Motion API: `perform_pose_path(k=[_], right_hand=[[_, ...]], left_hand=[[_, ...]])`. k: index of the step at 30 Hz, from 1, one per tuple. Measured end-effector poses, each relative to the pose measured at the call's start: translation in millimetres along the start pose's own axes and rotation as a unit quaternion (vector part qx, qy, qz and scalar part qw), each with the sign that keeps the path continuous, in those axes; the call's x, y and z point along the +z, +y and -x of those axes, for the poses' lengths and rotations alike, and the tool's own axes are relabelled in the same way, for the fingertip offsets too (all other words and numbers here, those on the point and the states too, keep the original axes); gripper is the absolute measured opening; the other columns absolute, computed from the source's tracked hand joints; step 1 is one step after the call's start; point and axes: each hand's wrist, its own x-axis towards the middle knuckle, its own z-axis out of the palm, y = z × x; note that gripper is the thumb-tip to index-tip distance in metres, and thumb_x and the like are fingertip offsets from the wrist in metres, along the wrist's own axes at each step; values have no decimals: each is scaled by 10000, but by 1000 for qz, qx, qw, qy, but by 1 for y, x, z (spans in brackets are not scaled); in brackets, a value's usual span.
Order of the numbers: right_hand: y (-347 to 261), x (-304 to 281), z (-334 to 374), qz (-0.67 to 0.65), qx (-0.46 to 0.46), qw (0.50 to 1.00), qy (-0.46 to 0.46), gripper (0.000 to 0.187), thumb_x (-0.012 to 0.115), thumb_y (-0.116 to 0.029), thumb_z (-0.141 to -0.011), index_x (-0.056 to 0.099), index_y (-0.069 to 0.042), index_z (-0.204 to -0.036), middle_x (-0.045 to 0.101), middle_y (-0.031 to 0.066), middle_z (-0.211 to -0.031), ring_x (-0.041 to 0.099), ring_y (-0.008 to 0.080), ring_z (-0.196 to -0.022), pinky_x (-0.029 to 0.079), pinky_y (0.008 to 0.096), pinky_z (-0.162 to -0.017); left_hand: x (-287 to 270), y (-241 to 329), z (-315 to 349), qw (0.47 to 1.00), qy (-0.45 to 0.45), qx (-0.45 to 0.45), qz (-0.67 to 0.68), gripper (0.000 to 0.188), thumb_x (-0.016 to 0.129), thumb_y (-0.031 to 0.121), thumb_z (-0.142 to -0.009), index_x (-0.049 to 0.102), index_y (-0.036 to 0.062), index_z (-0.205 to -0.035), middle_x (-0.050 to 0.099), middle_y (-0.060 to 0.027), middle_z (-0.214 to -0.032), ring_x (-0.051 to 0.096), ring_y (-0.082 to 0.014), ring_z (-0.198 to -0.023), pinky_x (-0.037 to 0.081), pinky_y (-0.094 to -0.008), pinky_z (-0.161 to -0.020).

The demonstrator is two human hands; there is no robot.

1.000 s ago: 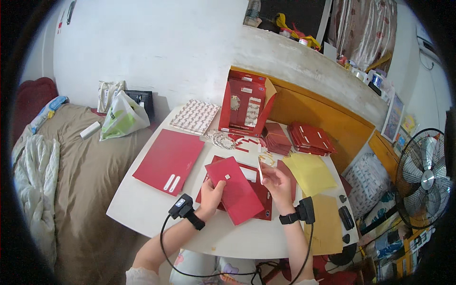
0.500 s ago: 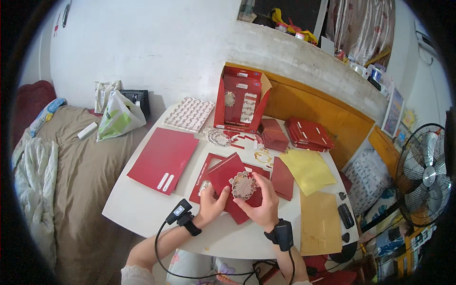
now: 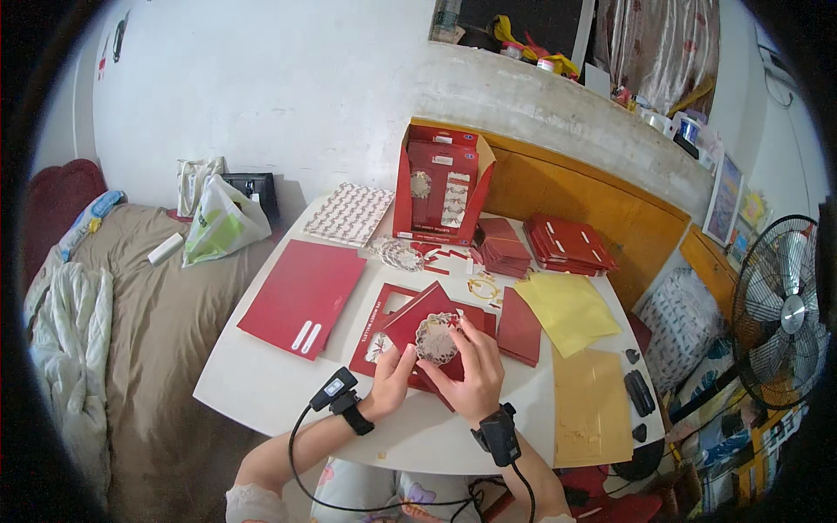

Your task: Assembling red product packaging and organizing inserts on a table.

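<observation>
Over the near middle of the table, my left hand (image 3: 390, 382) is closed on the lower left side of a tilted red card (image 3: 417, 312), its thumb on top beside a round paper cutout. That cutout (image 3: 433, 342), pale with a wreath-patterned scalloped border, lies against the card's face. My right hand (image 3: 472, 370) pinches its right edge between thumb and fingers. Whether the cutout is a single piece or a small stack I cannot tell. Beneath both hands is a flat red printed card sleeve (image 3: 364, 344) with cut-out openings, partly hidden.
Around the hands on the white table (image 3: 261, 397) lie a red folder (image 3: 301, 292), more wreath cutouts (image 3: 400, 255), red card stacks (image 3: 503, 248), yellow sheets (image 3: 571, 315) and a tan envelope (image 3: 593, 410). An upright red display box (image 3: 443, 187) stands behind. A fan (image 3: 789, 314) is at right.
My right hand has moved left with the round cutout, bringing it farther over the red card and close to my left thumb. The cutout now faces up more squarely. My left hand keeps its grip.
</observation>
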Motion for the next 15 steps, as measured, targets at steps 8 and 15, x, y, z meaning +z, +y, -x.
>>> perform_pose_path(k=[8,15], right_hand=[[0,2,0,11,-4,1000,4,519,765,-281,-642,563,32,-1003,546,173,-1086,550,299,-904,475,370,-757],[-1,5,1,27,-6,1000,-2,495,756,-288,-648,572,-1,-1007,539,167,-1090,542,295,-897,471,366,-748]], left_hand=[[-1,-1,1,997,-10,-39,65,326,332,207,-956,456,-10,-1166,557,-76,-1062,529,-125,-949,435,-277,-818],[-10,-7,2,992,-23,-61,109,351,359,230,-941,427,-13,-1185,527,-109,-1136,524,-177,-1019,431,-320,-868]])
